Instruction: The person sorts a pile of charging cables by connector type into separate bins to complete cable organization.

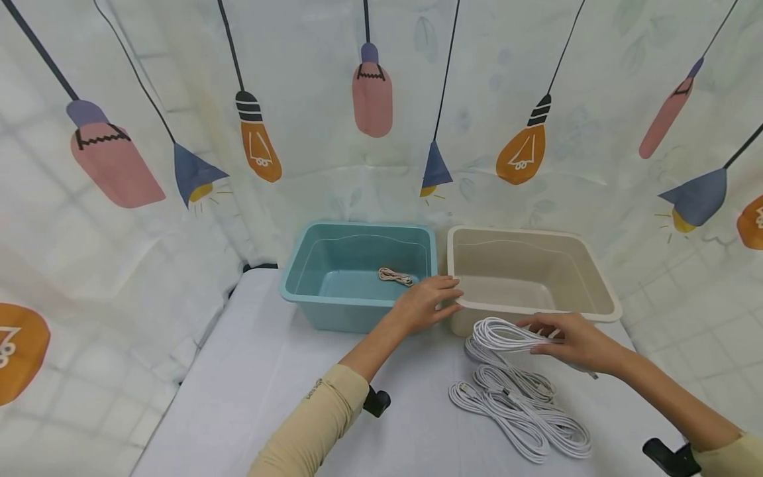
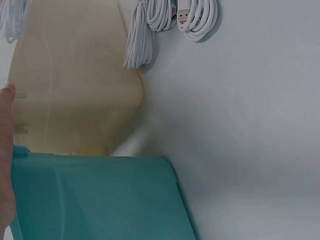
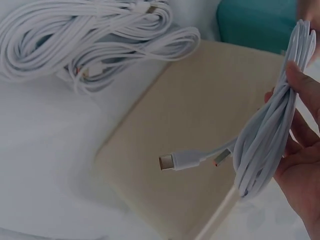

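Note:
A coiled white USB cable [image 3: 265, 135] is pinched between the thumb and fingers of my right hand [image 1: 575, 341], held up in front of the beige bin [image 1: 602, 311]. In the right wrist view a metal-tipped plug [image 3: 180, 160] sticks out from the coil. Below it, several more coiled white cables [image 1: 524, 404] lie piled on the table. My left hand [image 1: 426, 301] is at the beige bin's front left corner, fingers extended right at the rim. Its forearm passes over the front of the blue bin [image 1: 340, 308]. Inside that bin rests a small beige-looking bundled cord [image 1: 395, 276].
Both bins stand side by side at the back of the white-covered table [image 1: 256, 397], against a curtain [image 1: 322, 139] printed with hanging lamps. A dark wrist-camera mount [image 1: 377, 401] juts from below the left sleeve, another [image 1: 670, 457] from the right wrist.

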The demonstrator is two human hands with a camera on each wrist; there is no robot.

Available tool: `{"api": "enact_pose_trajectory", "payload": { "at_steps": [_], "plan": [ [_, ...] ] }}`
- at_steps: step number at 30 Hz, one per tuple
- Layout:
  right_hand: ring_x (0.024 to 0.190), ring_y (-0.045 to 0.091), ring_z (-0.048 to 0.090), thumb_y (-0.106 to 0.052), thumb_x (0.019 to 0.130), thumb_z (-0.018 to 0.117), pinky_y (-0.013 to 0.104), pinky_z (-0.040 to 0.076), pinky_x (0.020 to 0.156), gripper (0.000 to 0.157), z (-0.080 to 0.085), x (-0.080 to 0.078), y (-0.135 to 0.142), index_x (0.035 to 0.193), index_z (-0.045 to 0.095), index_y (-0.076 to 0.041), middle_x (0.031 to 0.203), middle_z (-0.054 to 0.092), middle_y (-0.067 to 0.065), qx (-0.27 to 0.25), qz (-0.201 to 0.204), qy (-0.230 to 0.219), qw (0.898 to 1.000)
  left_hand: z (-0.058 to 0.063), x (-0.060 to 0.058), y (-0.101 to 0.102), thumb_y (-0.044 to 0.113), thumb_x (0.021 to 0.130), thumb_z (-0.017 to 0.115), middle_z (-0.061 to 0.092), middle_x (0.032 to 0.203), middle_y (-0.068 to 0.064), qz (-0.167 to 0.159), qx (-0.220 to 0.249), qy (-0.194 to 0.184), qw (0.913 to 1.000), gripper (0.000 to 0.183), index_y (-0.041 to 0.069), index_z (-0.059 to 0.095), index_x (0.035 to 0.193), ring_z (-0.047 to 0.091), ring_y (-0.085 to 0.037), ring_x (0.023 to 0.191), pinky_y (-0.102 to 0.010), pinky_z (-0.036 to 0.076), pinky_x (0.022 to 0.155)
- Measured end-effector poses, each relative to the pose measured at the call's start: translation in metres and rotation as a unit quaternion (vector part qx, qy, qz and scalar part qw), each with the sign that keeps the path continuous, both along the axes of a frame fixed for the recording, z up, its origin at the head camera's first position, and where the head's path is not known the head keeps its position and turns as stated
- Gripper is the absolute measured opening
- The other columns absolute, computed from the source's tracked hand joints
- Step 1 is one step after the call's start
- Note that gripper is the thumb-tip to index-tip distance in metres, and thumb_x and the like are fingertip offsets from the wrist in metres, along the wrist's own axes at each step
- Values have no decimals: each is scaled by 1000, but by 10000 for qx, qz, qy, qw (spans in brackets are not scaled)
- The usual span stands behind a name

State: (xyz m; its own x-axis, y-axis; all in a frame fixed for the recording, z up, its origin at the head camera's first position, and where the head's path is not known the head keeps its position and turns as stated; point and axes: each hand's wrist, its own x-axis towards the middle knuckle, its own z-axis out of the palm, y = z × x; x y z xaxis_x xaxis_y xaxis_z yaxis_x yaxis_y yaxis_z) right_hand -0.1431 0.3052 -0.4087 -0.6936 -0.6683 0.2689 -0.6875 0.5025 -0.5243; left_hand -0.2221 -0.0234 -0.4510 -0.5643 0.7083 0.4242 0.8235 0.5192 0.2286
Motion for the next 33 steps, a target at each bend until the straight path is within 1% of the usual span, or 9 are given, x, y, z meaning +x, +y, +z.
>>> {"api": "enact_pose_trajectory", "payload": {
  "at_steps": [4, 6, 12, 15, 19, 23, 27, 30, 33],
  "plan": [
    [89, 0, 66, 0, 80, 89, 24, 61, 66, 45, 10, -7, 1, 122, 73, -6, 99, 75, -2, -20, -43, 176, 9998, 1, 0, 0, 26, 100, 75, 68, 142, -13, 18, -30, -24, 10000, 32, 7, 77, 126, 61, -30, 137, -39, 48, 117],
    [90, 0, 66, 1, 80, 89, 24, 61, 66, 46, 17, -10, 1, 123, 72, -7, 100, 75, -2, -29, -110, 189, 9998, 1, 0, 1, 26, 100, 76, 67, 143, -13, 26, -40, -46, 10000, 32, 8, 77, 126, 61, -29, 137, -39, 47, 118],
    [93, -1, 65, 4, 81, 87, 22, 61, 70, 47, 35, -21, 3, 124, 71, -4, 104, 75, 4, -100, -347, 79, 9993, 2, 0, 0, 27, 100, 75, 67, 143, -13, 11, -72, -100, 9999, 32, 7, 78, 125, 60, -29, 138, -39, 47, 118],
    [94, -1, 65, 6, 80, 86, 21, 60, 72, 48, 43, -28, 5, 125, 71, -2, 105, 74, 6, -107, -457, 91, 9989, 2, -1, 0, 26, 100, 75, 68, 142, -14, -28, -46, -139, 9999, 32, 5, 77, 124, 60, -30, 138, -40, 47, 118],
    [94, 0, 66, 7, 80, 86, 20, 61, 74, 49, 53, -39, 6, 126, 71, -2, 107, 75, 6, -31, -599, 231, 9979, 1, -1, 0, 22, 99, 77, 69, 140, -14, -86, 35, -170, 9998, 31, 4, 78, 124, 61, -31, 136, -40, 48, 117],
    [92, 1, 67, 6, 81, 86, 18, 60, 73, 48, 61, -51, 4, 126, 71, -1, 105, 76, 4, 48, -665, 375, 9971, 1, -2, 0, 22, 98, 77, 71, 137, -14, -112, 56, -105, 9999, 31, 4, 78, 123, 63, -30, 134, -39, 50, 115],
    [91, 1, 68, 5, 82, 86, 14, 58, 74, 46, 66, -62, 3, 125, 72, 0, 102, 77, 4, 104, -768, 417, 9961, 1, -2, 0, 22, 98, 77, 73, 133, -13, -148, 66, -20, 9999, 30, 4, 78, 122, 64, -29, 132, -39, 52, 113],
    [90, 5, 70, 4, 83, 85, 14, 58, 75, 45, 68, -69, 2, 125, 72, 0, 102, 78, 7, 161, -894, 470, 9948, 1, -2, 1, 22, 98, 77, 74, 131, -11, -134, 52, 42, 9999, 29, 5, 79, 122, 65, -28, 131, -37, 52, 112],
    [89, 17, 74, 3, 84, 85, 18, 59, 74, 44, 70, -75, 1, 126, 71, 1, 103, 78, 11, 225, -1020, 535, 9931, 1, -1, 2, 23, 98, 77, 75, 130, -10, -103, 35, 57, 9999, 29, 7, 79, 122, 65, -27, 131, -36, 52, 112]
  ]
}}
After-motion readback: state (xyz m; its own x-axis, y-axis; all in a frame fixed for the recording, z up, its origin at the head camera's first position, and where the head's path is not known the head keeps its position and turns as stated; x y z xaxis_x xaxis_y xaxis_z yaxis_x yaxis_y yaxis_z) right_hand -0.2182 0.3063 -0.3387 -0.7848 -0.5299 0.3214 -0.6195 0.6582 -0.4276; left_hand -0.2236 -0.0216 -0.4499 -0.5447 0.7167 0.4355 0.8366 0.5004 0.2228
